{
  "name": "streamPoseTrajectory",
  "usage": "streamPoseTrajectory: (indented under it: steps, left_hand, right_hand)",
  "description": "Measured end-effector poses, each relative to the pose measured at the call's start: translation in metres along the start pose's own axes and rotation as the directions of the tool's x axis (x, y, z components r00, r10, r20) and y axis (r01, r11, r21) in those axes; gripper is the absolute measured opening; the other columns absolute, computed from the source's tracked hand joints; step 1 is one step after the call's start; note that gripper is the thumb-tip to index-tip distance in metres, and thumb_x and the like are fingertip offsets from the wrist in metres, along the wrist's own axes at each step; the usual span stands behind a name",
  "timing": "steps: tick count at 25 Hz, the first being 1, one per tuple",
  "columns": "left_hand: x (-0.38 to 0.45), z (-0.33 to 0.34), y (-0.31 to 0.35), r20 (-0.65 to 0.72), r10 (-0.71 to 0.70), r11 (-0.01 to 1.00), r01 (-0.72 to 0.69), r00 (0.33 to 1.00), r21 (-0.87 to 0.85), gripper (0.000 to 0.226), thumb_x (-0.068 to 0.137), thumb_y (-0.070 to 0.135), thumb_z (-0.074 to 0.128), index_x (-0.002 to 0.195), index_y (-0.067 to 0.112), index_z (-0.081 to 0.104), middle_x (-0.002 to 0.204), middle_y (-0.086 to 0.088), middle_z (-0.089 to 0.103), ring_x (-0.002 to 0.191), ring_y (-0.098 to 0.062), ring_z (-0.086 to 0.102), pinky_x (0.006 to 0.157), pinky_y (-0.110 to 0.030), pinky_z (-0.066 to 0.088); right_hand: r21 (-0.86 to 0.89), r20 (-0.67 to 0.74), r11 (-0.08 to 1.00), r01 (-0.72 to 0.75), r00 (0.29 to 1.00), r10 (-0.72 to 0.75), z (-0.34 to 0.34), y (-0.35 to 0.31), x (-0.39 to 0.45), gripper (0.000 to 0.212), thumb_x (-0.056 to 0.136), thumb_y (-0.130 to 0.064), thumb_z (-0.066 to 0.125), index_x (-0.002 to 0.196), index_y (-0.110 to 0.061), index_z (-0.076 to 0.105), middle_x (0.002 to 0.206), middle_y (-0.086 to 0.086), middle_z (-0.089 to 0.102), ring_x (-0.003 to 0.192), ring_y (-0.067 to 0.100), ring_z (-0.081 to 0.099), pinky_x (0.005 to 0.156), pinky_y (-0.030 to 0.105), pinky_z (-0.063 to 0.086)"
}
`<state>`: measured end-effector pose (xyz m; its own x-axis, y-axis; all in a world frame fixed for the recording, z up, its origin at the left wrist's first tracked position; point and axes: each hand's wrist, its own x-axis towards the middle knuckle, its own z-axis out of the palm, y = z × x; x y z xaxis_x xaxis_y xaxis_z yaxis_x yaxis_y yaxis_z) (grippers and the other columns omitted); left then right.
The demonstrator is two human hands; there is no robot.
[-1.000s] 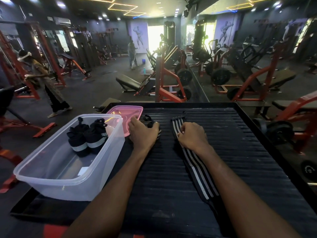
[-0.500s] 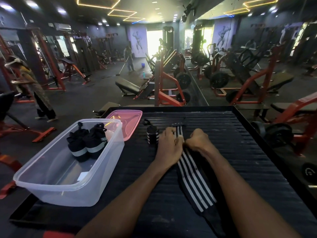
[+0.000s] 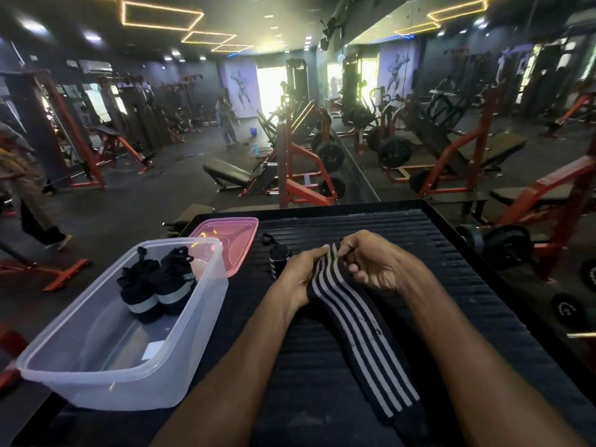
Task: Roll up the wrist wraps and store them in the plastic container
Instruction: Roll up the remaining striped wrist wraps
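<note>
Two rolled black wrist wraps [image 3: 158, 285] sit in the clear plastic container [image 3: 180, 356]; a third roll [image 3: 278, 258], apparently finished, stands on the black ribbed mat [image 3: 451, 269]. The left hand [image 3: 298, 279] and right hand [image 3: 371, 264] pinch the far end of the unrolled black-and-white striped wrap [image 3: 358, 333], starting its roll.
</note>
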<state>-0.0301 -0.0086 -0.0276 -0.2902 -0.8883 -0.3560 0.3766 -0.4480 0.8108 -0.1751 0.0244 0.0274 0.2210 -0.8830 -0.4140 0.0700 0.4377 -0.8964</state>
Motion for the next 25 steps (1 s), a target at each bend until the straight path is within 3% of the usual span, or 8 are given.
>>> streamPoseTrajectory:
  steps: [2,4,6,10,15,17,20,25]
  left_hand:
    - [0.002,-0.002,0.008,0.091,-0.013,1.0,0.014,0.996,-0.013,0.053,0.088,0.018,0.069,0.133,-0.006,0.057,0.096,-0.022,0.069,0.092,-0.035,0.068,0.11,-0.051,0.044]
    - [0.001,0.001,0.015,0.154,0.011,1.0,-0.007,0.988,-0.027,0.059,0.084,0.016,0.071,0.138,-0.002,0.054,0.12,-0.023,0.064,0.111,-0.04,0.062,0.113,-0.055,0.039]
    - [0.001,0.003,0.014,0.161,0.08,0.995,-0.07,0.984,-0.07,0.047,0.086,0.005,0.063,0.132,0.001,0.057,0.119,-0.022,0.064,0.103,-0.036,0.065,0.105,-0.054,0.047]
    - [-0.001,0.004,-0.006,0.166,0.135,0.989,-0.144,0.977,0.045,0.051,0.079,-0.016,0.051,0.123,0.007,0.061,0.12,-0.024,0.065,0.095,-0.033,0.068,0.082,-0.042,0.056]
    - [-0.003,0.005,-0.011,0.04,0.168,0.977,-0.172,0.985,0.128,0.047,0.076,-0.006,0.066,0.121,0.005,0.055,0.113,-0.019,0.067,0.092,-0.029,0.069,0.073,-0.037,0.057]
    - [0.002,0.002,-0.011,0.01,0.177,0.981,-0.178,0.984,0.082,0.042,0.08,0.012,0.074,0.117,0.007,0.056,0.105,-0.016,0.07,0.088,-0.027,0.071,0.072,-0.037,0.057]
    - [0.002,0.0,-0.008,-0.016,0.189,0.964,-0.183,0.982,0.192,0.04,0.092,0.036,0.068,0.112,0.001,0.069,0.104,-0.016,0.075,0.094,-0.031,0.073,0.089,-0.043,0.058]
    - [0.0,0.0,-0.008,-0.069,0.271,0.916,-0.236,0.96,0.324,0.032,0.094,0.032,0.066,0.103,0.001,0.072,0.101,-0.016,0.076,0.089,-0.025,0.072,0.088,-0.041,0.057]
  right_hand:
    - [-0.055,0.018,0.998,0.016,1.0,-0.015,-0.002,-0.011,-0.01,0.024,0.096,-0.021,0.051,0.074,-0.013,0.055,0.06,0.005,0.048,0.04,0.01,0.04,0.031,0.018,0.028]
    - [-0.162,-0.159,0.984,0.08,0.982,-0.106,-0.007,-0.014,-0.006,0.03,0.097,-0.035,0.056,0.073,-0.016,0.056,0.059,0.004,0.052,0.042,0.012,0.045,0.036,0.019,0.032]
    - [-0.2,-0.359,0.966,0.165,0.905,-0.228,-0.014,-0.008,0.006,0.026,0.096,-0.033,0.061,0.084,-0.01,0.063,0.063,0.007,0.057,0.046,0.016,0.053,0.039,0.023,0.042]
    - [-0.216,-0.432,0.949,0.23,0.849,-0.304,-0.024,0.014,0.028,0.02,0.091,-0.016,0.068,0.104,0.0,0.066,0.09,0.013,0.074,0.07,0.02,0.07,0.054,0.027,0.053]
    - [-0.392,-0.35,0.873,0.29,0.831,-0.433,-0.019,0.015,0.032,0.01,0.091,-0.009,0.068,0.099,-0.003,0.073,0.083,0.006,0.071,0.07,0.014,0.065,0.051,0.019,0.049]
    - [-0.35,-0.268,0.897,0.269,0.889,-0.371,-0.021,0.009,0.031,0.011,0.091,-0.009,0.068,0.101,-0.005,0.073,0.082,0.006,0.071,0.067,0.013,0.064,0.049,0.022,0.049]
    - [-0.225,-0.153,0.936,0.27,0.939,-0.308,-0.026,0.01,0.032,0.013,0.091,-0.006,0.068,0.102,-0.006,0.074,0.085,0.006,0.073,0.069,0.013,0.066,0.052,0.025,0.053]
    - [-0.153,-0.131,0.932,0.329,0.928,-0.35,-0.025,0.016,0.033,0.005,0.09,-0.011,0.071,0.088,-0.009,0.075,0.08,0.008,0.073,0.065,0.016,0.067,0.056,0.028,0.054]
